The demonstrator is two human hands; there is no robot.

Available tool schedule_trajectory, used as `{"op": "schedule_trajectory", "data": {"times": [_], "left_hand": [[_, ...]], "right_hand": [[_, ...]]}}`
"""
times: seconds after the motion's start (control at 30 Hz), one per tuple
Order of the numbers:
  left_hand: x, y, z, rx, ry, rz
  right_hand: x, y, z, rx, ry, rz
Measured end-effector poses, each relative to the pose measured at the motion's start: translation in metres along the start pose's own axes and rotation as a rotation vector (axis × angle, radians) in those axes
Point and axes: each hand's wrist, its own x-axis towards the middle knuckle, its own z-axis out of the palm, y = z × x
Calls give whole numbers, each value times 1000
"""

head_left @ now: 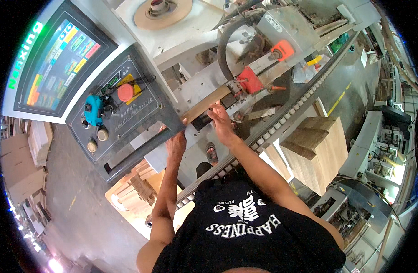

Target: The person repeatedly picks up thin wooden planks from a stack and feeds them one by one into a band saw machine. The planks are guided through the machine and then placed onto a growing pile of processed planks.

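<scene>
A narrow wooden strip (208,103) lies on the grey metal bed of an edge-banding machine, slanting from the control panel up toward a red block. My left hand (176,142) is closed on the strip's near left end; the panel's edge hides part of its fingers. At the strip's near side, my right hand (222,123) has its fingers bent against the wood, with the fingertips close to a dark slot in the bed. The red block (250,80) sits just past the strip's far end.
The control panel (127,107) with a screen (61,63) stands at left. Above are a tape reel (163,12) and an orange-red knob (282,49). A roller rail (288,116) passes in front of me. Stacked wooden boards (316,150) stand at right, with more wood pieces (143,184) at lower left.
</scene>
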Motion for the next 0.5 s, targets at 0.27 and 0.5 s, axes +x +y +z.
{"op": "schedule_trajectory", "data": {"times": [0.27, 0.5], "left_hand": [[40, 58, -1, 108, 111, 215], [77, 113, 43, 123, 189, 231]], "right_hand": [[26, -21, -26, 7, 108, -105], [-25, -3, -58, -252, 14, -163]]}}
